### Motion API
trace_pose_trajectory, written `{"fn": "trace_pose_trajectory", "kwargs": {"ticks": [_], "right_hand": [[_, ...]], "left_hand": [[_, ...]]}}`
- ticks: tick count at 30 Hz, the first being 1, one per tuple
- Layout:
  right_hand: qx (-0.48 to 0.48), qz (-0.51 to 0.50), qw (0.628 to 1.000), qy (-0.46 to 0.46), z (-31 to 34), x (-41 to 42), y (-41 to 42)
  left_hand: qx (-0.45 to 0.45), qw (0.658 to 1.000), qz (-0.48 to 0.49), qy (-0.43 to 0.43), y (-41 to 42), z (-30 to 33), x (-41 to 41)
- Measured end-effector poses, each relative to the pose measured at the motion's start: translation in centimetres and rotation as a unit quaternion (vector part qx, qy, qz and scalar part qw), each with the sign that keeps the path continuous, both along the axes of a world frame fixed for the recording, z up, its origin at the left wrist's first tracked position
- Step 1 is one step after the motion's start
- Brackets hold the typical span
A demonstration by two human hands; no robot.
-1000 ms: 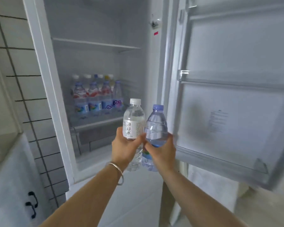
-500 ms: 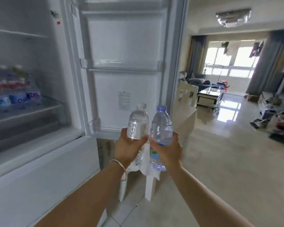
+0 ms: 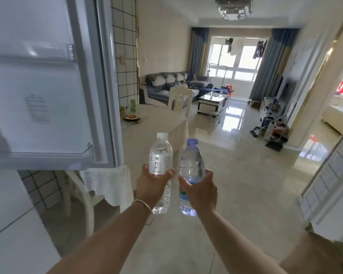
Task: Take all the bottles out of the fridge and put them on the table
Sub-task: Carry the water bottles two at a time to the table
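My left hand [image 3: 151, 184] grips a clear water bottle with a white cap and white label [image 3: 160, 155], held upright. My right hand [image 3: 199, 189] grips a clear bottle with a blue-purple cap [image 3: 192, 163], also upright, right beside the first. Both bottles hang in the air in front of me. The fridge's open door [image 3: 44, 91] fills the left of the view; the fridge's inside is out of sight. The table [image 3: 152, 131] with a pale cloth stands just beyond the door, behind the bottles.
On the table's far left lie a plate [image 3: 131, 117] and a green cup [image 3: 133, 105]. A white chair [image 3: 180, 100] stands at its far end, another chair [image 3: 83, 192] under the door. Shiny tiled floor [image 3: 236, 175] stretches right toward a sofa [image 3: 166, 84] and coffee table [image 3: 212, 102].
My view has swung right, away from the fridge shelves with their bottles, past the open door, to the table and living room. Both hands kept hold of their bottles.
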State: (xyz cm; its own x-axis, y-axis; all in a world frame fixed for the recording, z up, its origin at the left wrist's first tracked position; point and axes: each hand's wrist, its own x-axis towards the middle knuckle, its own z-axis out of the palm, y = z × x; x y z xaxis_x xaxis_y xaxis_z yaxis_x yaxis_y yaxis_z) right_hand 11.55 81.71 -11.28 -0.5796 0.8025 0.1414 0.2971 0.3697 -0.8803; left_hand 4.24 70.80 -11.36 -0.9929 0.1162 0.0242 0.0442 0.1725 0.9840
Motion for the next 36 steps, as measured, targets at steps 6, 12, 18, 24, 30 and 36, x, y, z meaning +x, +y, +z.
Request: {"fn": "trace_pose_trajectory", "kwargs": {"ticks": [6, 12, 18, 24, 30, 36], "right_hand": [[-0.022, -0.002, 1.000, 0.008, -0.6, -6.0, 6.6], [-0.029, 0.012, 0.999, 0.007, 0.4, -18.2, 12.8], [-0.050, 0.024, 0.998, 0.008, 1.7, -31.6, 18.2], [-0.069, 0.064, 0.996, 0.004, 2.3, -42.7, 20.9], [-0.050, 0.160, 0.986, -0.026, 0.6, -56.8, 22.1], [-0.046, 0.265, 0.962, -0.054, 0.1, -71.8, 20.7]], "left_hand": [[0.007, 1.000, 0.012, 0.003, 6.5, -0.7, -6.2], [-0.028, 0.999, 0.006, 0.027, 13.4, -0.5, -18.1], [-0.032, 0.998, 0.026, 0.039, 18.4, 1.4, -31.2], [-0.006, 0.996, 0.081, 0.025, 20.2, 0.7, -40.9], [-0.006, 0.984, 0.175, 0.010, 21.4, -0.7, -52.9], [-0.013, 0.966, 0.259, 0.003, 19.2, -1.9, -64.6]]}}
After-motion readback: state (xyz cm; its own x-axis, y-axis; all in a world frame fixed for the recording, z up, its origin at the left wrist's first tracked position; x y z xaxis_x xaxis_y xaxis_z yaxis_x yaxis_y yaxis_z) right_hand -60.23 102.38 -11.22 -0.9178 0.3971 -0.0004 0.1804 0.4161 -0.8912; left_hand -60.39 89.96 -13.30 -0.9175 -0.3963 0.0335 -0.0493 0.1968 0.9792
